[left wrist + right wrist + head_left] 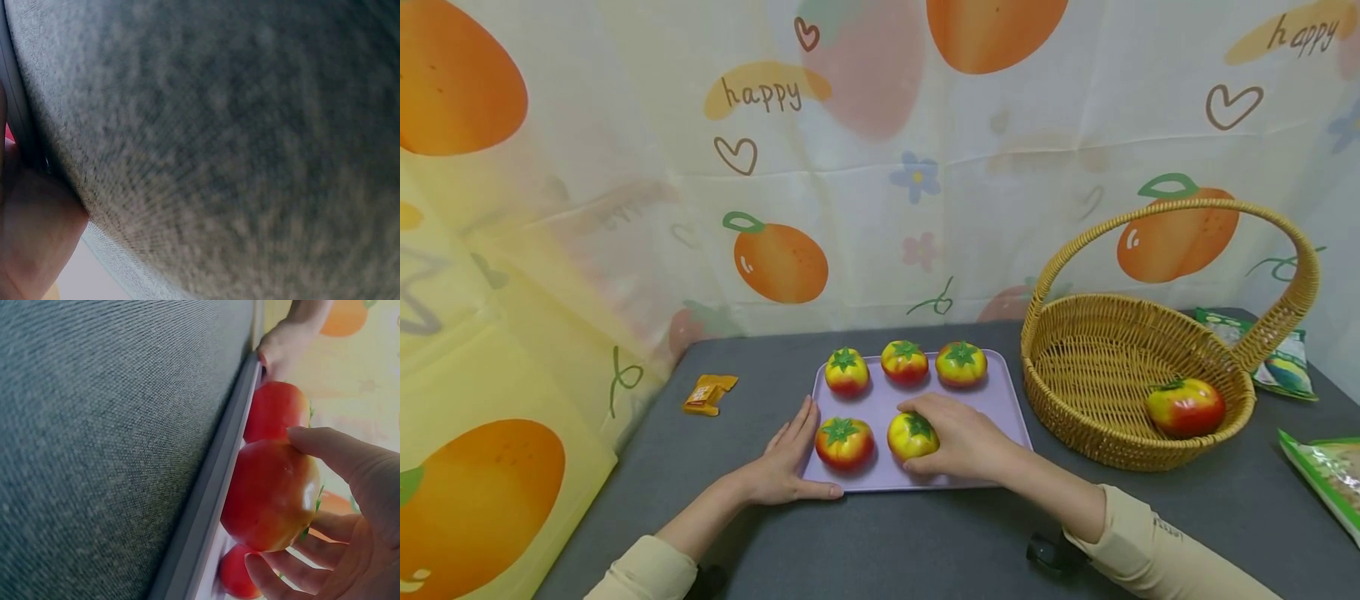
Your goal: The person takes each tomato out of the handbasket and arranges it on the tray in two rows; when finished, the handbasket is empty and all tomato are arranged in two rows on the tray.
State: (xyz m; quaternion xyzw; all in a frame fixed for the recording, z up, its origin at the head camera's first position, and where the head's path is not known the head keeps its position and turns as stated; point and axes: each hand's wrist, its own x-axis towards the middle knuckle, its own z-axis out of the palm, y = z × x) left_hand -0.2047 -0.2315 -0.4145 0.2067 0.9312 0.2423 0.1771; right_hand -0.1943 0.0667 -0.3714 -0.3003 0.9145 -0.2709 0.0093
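A lilac tray (1007, 408) lies on the dark grey table with several red-and-yellow tomatoes on it, each topped by a green star-shaped calyx. Three stand in a back row, the middle one (904, 363) among them. In front, a redder tomato (845, 444) sits at the left. My right hand (962, 437) grips the front tomato (912, 440) beside it, thumb on the near side and fingers over the far side; the right wrist view shows this tomato (269, 497) close up, above the tray's rim. My left hand (782, 467) rests against the tray's left edge, fingers extended, thumb along the front corner.
Right of the tray stands a wicker basket (1093, 437) with a tall arched handle and one tomato (1183, 408) inside. Green packets (1288, 371) lie behind it, and another green bag (1330, 475) lies at the right edge. A small orange packet (707, 394) is at the left.
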